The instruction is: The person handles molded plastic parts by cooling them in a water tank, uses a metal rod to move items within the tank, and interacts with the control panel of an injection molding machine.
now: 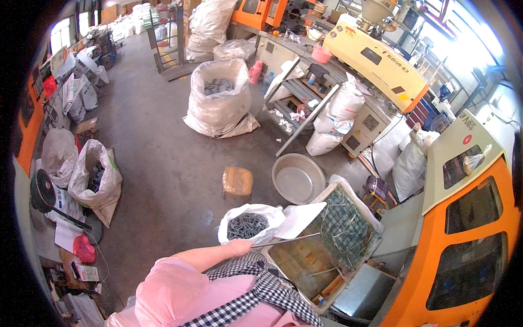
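My left hand (239, 248) reaches forward from a pink sleeve and grips the near end of a long thin metal rod (289, 239). The rod stretches right, over the edge of a rusty open metal bin (294, 264). Just beyond the hand sits an open white bag (268, 211) filled with small dark grey parts (246, 225). A white sheet (300, 217) lies beside the bag. My right hand does not show; a checked apron covers my front at the lower edge.
A wire-mesh crate (344, 229) rests on the bin. A round metal basin (297, 178) and a taped brown box (237, 182) stand on the concrete floor. A big white sack (218, 103) stands farther off, more sacks (95, 177) at left, orange machines (468, 240) at right.
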`<state>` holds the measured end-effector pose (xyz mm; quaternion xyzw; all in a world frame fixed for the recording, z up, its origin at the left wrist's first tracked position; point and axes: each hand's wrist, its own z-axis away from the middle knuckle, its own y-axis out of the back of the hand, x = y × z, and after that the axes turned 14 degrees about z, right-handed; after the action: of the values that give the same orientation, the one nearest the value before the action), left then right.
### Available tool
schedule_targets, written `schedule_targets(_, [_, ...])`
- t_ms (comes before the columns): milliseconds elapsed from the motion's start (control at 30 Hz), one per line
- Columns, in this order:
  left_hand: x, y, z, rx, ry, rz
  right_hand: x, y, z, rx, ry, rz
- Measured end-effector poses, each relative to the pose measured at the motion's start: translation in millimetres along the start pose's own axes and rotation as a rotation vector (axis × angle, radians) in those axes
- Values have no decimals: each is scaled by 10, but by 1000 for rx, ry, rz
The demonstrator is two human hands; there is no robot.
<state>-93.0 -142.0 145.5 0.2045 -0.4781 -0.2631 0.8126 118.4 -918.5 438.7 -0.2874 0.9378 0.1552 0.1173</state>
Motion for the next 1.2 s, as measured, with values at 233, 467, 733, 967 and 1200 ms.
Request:
schedule_targets(233, [12,25,95,14,37,71,77,-178,53,-143,43,-63])
schedule_targets(467, [-67,-27,72,61,-17,102,-226,601,110,-106,83,-76])
schedule_targets(733, [-24,-38,-41,35,-36,81,-172,467,137,-33,167,15])
schedule_targets(967, [4,-71,-57,5,-29,74,-198,489,93,-15,135,-18])
schedule_targets(1200, [-108,-159,-105,27,-57,61,-187,503,172,-78,104,-41])
